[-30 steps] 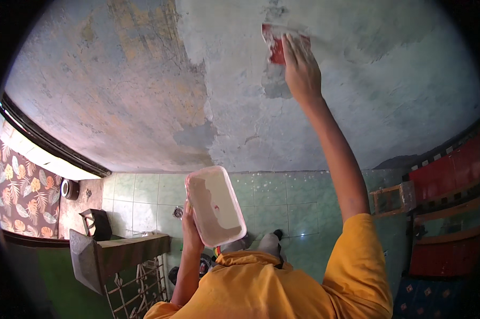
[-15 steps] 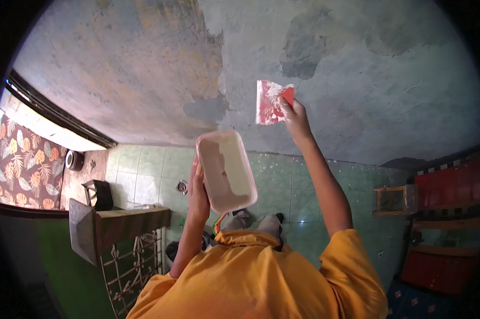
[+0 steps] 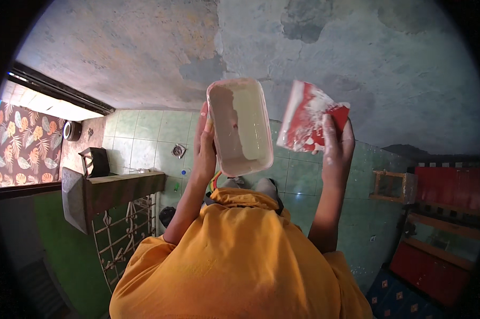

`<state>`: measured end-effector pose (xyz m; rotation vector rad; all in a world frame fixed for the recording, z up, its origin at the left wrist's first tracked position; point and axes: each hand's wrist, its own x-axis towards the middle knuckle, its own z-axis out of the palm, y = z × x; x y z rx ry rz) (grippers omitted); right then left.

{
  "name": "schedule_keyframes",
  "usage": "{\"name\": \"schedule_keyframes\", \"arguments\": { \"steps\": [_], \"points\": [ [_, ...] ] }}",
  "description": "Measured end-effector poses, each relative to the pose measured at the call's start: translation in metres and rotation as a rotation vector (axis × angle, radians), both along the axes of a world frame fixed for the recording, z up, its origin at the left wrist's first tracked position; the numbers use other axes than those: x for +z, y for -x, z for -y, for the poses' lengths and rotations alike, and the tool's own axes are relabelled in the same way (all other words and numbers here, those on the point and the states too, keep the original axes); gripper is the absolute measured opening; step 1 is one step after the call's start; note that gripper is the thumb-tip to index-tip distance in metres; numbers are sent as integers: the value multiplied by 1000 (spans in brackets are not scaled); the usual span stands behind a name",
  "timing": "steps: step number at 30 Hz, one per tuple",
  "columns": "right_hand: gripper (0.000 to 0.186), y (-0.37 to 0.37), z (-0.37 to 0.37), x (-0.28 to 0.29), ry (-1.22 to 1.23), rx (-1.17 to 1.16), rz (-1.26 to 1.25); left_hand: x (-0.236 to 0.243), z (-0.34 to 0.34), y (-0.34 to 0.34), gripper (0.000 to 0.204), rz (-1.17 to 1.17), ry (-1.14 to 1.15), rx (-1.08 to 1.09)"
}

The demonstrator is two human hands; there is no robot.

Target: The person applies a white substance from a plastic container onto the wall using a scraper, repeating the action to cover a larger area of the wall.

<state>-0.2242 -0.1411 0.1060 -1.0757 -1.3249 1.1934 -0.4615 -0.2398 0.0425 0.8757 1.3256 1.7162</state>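
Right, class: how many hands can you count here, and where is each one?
2: the left hand holds the tub at its left side; the right hand grips the red scraper.

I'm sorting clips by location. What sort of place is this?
Probably a room in a house, perhaps by its entrance: it has a green tiled floor, a patchy, worn wall and an ornamental scrollwork grille at the left.

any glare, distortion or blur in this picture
In the head view, the pale strip above the leaf-patterned cloth looks washed out, and the green floor tiles carry a small glint; in the same view, the corners go black, the dark beam bows, and the red scraper looks slightly soft.
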Motion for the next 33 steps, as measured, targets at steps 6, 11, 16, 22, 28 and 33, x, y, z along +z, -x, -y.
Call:
{"name": "schedule_keyframes", "arguments": {
  "steps": [6,11,16,22,28,33],
  "points": [
    [30,25,17,14,-409,56,757,-16,-15,-59,60,52,-48,4],
    [29,6,3,-9,-483,152,886,-1,-20,-113,65,91,4,62],
    [28,-27,-12,-6,-441,249,801,-21,-33,-141,64,120,-111,57],
    [23,-79,-44,-28,-183,247,396,-28,-26,-165,64,126,37,150],
    [19,-107,-62,-49,276,251,-125,-24,-23,-172,64,143,74,178],
    [19,-98,-58,-56,327,149,-219,-29,-17,-145,60,147,143,144]
  ]
}}
